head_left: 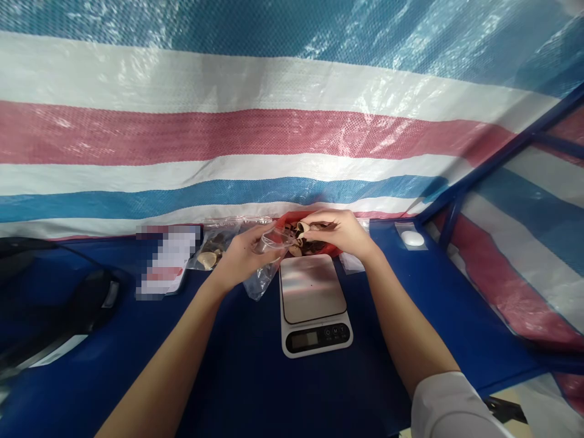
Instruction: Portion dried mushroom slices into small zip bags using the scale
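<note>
My left hand (250, 254) is closed on a clear plastic bag (260, 281), whose mouth gapes toward the right. Between the fingertips of my right hand (338, 230) are pale, curled dried slices (303, 229), close to the bag's mouth; their exact kind is unclear. Below my right hand a red bag (292, 216) lies open, filled with brown and pale dried pieces (314, 246). In front of it stands a white kitchen scale (314, 292), with no item on its plate and its display dark.
Left of my left hand lies a clear zip bag (210, 255) with dried slices in it. A partly blurred phone (171, 261) and a black object (86, 310) are farther left. At right is a small packet (411, 238) with something white. A striped tarp (255, 134) hangs behind the blue table (255, 383).
</note>
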Demonstrator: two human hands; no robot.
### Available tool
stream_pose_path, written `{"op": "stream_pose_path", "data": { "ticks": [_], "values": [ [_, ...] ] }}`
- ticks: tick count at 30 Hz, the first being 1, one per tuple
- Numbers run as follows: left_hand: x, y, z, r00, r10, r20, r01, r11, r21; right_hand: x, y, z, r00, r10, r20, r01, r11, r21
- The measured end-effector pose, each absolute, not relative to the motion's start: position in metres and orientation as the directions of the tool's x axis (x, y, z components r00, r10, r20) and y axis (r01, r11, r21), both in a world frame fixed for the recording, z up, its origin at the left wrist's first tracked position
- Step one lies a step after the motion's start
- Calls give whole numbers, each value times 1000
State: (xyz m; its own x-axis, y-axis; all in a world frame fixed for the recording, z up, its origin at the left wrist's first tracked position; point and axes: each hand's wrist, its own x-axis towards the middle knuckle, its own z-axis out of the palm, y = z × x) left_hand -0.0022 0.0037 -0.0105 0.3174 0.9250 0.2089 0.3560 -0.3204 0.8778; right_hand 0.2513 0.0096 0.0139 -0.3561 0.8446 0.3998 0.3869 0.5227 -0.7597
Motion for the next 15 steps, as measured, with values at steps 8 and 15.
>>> {"op": "stream_pose_path", "data": {
  "ticks": [8, 15],
  "values": [
    [19, -6, -14, 401, 877, 265, 409, -430, 805, 235, -12, 36, -511, 777, 367, 530, 622, -577],
    [23, -6, -16, 391, 868, 306, 372, -453, 810, 227, -16, 34, -509, 799, 318, 678, 601, -423]
  ]
}}
